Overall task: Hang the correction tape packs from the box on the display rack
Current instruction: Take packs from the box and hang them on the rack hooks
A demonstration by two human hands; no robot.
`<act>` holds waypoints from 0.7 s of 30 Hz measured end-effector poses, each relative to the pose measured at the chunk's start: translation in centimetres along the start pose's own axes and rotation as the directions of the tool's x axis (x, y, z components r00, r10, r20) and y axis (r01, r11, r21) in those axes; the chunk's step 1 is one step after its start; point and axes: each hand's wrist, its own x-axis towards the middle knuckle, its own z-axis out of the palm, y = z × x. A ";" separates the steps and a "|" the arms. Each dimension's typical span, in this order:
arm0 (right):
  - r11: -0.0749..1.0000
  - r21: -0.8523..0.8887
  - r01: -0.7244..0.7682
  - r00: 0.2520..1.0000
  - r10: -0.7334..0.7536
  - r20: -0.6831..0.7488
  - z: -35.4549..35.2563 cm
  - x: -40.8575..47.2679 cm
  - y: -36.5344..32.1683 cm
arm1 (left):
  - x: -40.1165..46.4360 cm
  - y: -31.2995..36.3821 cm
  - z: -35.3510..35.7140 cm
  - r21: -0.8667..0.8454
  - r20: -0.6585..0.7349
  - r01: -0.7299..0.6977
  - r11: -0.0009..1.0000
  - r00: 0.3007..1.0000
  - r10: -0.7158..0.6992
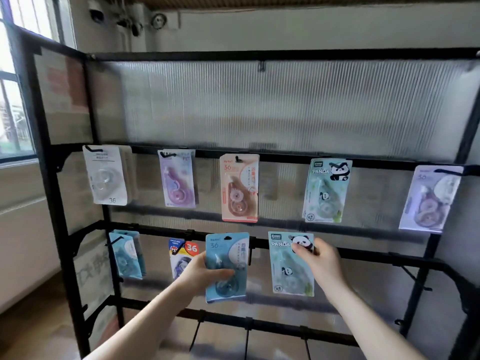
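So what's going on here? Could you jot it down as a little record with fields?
place: black display rack with rows of hooks
upper row: five correction tape packs hanging
lower row: two packs hanging at the left
left hand: grips a blue pack
right hand: pinches the top of a panda pack
box: not in view

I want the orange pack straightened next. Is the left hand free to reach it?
Probably not yet: the left hand grips a blue pack. The orange pack hangs unobstructed just above.
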 end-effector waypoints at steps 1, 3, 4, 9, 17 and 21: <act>1.000 0.001 0.002 1.000 -0.002 -0.004 -0.3 0.1 -0.6 | 0.1 0.4 0.1 0.000 0.002 -0.009 1.000 1.000 0.009; 1.000 0.001 0.021 1.000 -0.021 -0.002 -0.9 0.7 -0.9 | 0.4 0.9 0.5 -0.004 0.009 -0.027 1.000 1.000 0.027; 1.000 0.000 0.028 1.000 -0.028 -0.001 -1.2 1.1 -1.0 | 0.5 1.2 0.7 -0.002 0.010 -0.039 0.999 0.999 0.039; 0.998 0.009 0.063 0.997 -0.062 -0.046 -2.8 2.1 -1.8 | 0.9 2.6 1.6 -0.026 -0.009 -0.079 0.997 0.997 0.078; 0.993 0.073 0.094 0.985 -0.082 -0.154 -5.7 4.0 -4.2 | 1.8 5.3 2.6 -0.029 0.047 -0.123 0.992 0.991 0.125; 0.984 0.140 0.111 0.972 -0.078 -0.221 -6.9 4.9 -6.1 | 2.2 6.5 2.9 -0.039 0.059 -0.166 0.985 0.984 0.168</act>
